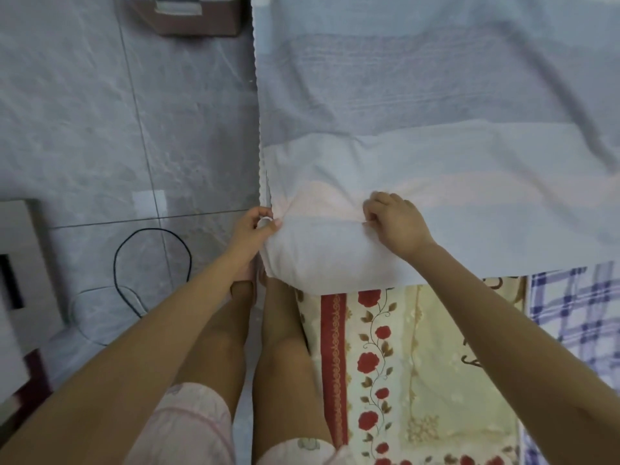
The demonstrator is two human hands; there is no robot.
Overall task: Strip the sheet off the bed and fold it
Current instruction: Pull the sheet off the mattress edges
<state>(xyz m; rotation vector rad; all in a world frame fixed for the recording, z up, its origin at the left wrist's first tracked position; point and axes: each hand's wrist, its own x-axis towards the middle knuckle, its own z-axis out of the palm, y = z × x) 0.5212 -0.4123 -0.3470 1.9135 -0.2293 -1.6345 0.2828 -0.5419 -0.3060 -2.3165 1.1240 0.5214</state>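
A pale sheet (436,95) with faint blue, white and pink bands lies spread over the bed, its near edge folded back. My left hand (255,229) pinches the sheet's left edge at the bedside. My right hand (392,223) grips a bunch of the cloth on top, a short way to the right. Between the two hands the fabric bulges into a rounded white fold (318,253) that hangs over the bed's near corner.
Below the sheet show a floral cover (402,364) with red roses and a blue plaid cloth (577,313). Grey floor tiles (100,129) lie left, with a black cable (151,260), a pale cabinet (16,263) and a box (188,15). My bare legs stand against the bed.
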